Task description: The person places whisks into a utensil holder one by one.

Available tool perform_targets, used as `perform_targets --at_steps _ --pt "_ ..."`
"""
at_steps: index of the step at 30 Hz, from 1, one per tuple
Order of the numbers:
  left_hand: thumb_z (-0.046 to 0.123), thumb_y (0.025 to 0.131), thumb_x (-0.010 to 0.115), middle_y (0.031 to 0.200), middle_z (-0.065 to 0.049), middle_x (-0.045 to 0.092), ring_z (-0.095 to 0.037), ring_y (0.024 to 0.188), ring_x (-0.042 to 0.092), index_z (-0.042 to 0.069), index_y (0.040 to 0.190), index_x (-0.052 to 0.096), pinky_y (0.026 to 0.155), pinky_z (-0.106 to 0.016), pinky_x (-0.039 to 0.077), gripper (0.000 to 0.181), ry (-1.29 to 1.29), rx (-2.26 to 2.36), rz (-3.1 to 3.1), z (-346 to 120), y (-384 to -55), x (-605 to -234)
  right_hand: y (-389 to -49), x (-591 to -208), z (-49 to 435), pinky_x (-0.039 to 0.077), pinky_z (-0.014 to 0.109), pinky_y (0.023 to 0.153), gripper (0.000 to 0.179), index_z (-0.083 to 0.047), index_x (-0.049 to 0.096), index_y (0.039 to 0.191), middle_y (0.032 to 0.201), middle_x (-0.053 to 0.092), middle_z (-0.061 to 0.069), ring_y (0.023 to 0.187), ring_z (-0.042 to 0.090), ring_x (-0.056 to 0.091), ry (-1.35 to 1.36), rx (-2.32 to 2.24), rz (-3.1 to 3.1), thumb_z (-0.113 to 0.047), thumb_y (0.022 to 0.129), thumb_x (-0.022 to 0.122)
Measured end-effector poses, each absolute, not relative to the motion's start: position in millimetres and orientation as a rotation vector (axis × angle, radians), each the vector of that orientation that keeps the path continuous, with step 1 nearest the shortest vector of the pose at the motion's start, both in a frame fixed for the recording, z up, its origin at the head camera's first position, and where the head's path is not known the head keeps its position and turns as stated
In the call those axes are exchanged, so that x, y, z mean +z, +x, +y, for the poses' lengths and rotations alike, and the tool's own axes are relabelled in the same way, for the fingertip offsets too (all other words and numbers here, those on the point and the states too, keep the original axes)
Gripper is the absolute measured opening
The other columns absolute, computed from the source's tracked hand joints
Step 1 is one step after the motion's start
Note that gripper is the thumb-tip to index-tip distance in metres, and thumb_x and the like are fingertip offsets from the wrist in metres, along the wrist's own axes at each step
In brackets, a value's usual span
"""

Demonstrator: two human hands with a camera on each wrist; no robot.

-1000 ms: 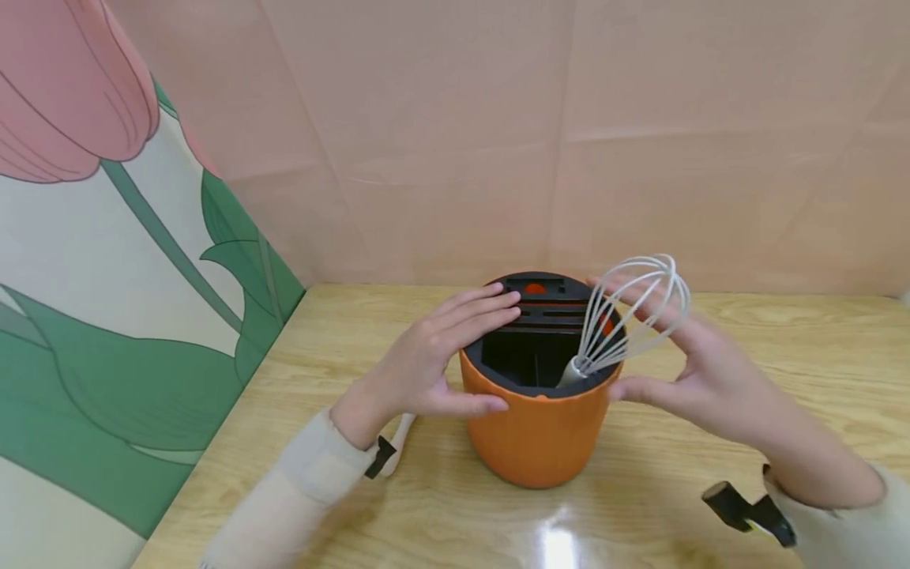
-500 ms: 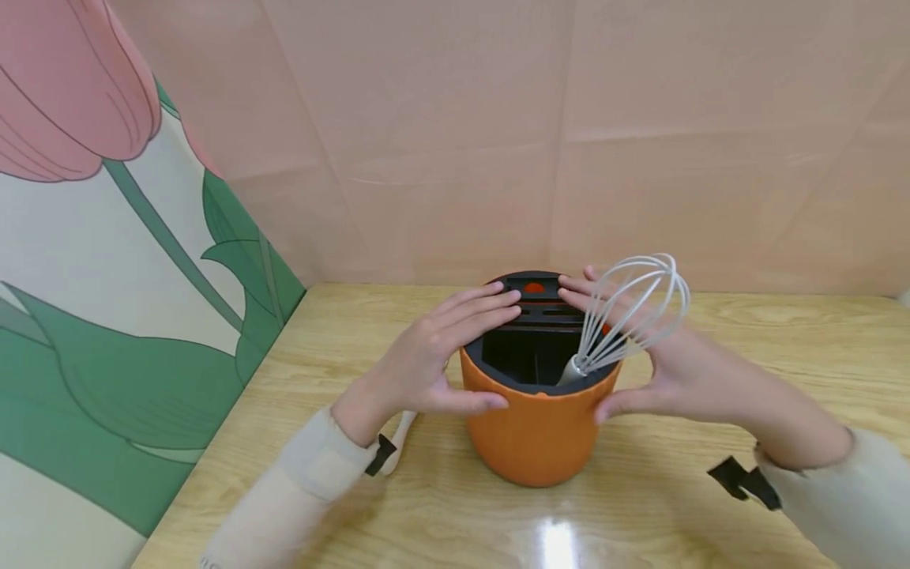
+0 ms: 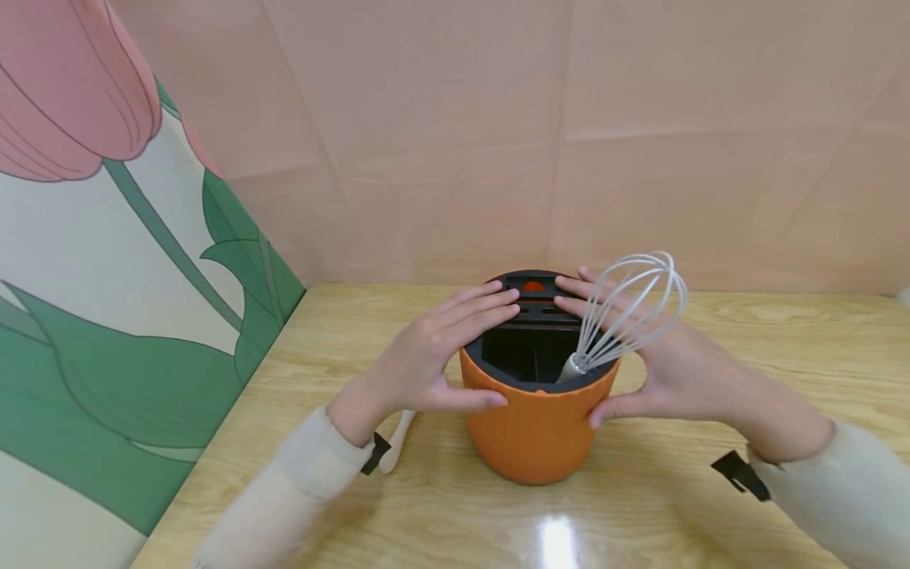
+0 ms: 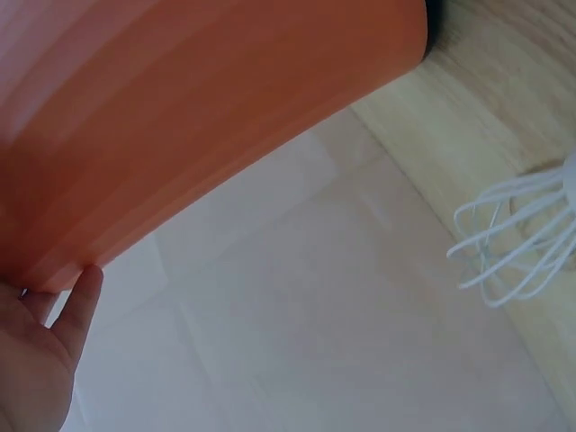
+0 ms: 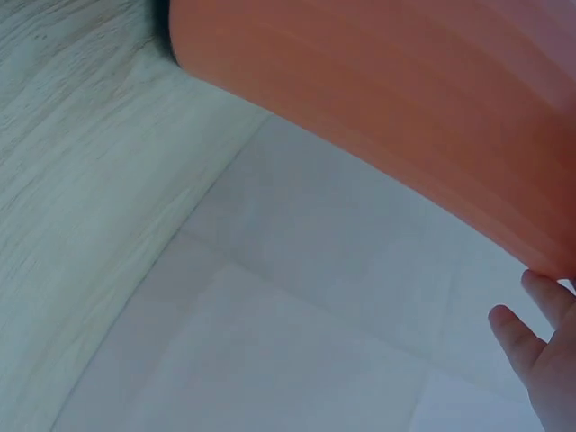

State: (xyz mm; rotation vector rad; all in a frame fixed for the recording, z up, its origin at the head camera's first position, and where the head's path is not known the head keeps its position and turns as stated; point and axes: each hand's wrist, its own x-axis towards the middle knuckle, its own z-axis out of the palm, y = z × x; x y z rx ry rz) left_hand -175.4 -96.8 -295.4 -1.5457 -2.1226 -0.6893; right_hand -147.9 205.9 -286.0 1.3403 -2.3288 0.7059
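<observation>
An orange utensil holder [image 3: 533, 442] with a black slotted top stands upright on the wooden table. My left hand [image 3: 434, 356] grips its left side, fingers over the black top and thumb on the front wall. From the right, my right hand [image 3: 671, 375] holds it the same way, partly behind the wires of a whisk [image 3: 633, 308]. That whisk leans right out of the holder, its handle sunk inside. In the left wrist view, fingertips of the left hand [image 4: 40, 351] meet the orange wall; the right wrist view shows the right hand [image 5: 549, 351] at the rim.
A pale handle [image 3: 396, 446] lies on the table beside my left wrist, its upper end hidden by the hand. Another wire whisk [image 4: 513, 238] shows on the table in the left wrist view. A pinkish wall covering [image 3: 455, 158] rises behind the table.
My right hand has moved left onto the holder, its fingers now over the black top and its thumb on the front wall. The left hand keeps its hold.
</observation>
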Motion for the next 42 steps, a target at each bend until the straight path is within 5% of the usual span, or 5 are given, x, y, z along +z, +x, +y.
perform_targets --at_steps 20,27,42 --pt "0.058 0.088 0.067 0.154 -0.011 0.046 -0.027 0.148 0.036 0.004 0.147 0.046 0.122 -0.035 0.031 0.083 -1.530 -0.507 -2.170 -115.0 -166.1 -288.1 -149.9 -286.3 198.4 0.010 0.032 0.125 0.116 -0.007 0.044 0.149 0.158 0.040 0.012 0.154 0.025 0.021 1.337 0.682 -2.332 -0.061 0.057 0.089" --pt "0.060 0.094 0.055 0.154 -0.009 0.046 -0.027 0.147 0.036 0.006 0.147 0.046 0.121 -0.039 0.033 0.076 -1.460 -0.570 -2.221 -130.7 -163.2 -288.5 -148.8 -286.4 197.1 0.010 0.034 0.125 0.115 -0.006 0.045 0.148 0.157 0.040 0.012 0.154 0.025 0.021 1.331 0.685 -2.332 -0.062 0.057 0.088" --pt "0.057 0.097 0.053 0.155 -0.003 0.046 -0.025 0.148 0.036 0.013 0.151 0.043 0.119 -0.043 0.036 0.070 -1.256 -0.508 -2.376 -165.3 -167.2 -295.3 -147.6 -286.7 197.8 0.011 0.037 0.125 0.114 -0.008 0.044 0.149 0.157 0.040 0.011 0.154 0.026 0.021 1.322 0.708 -2.357 -0.061 0.059 0.088"
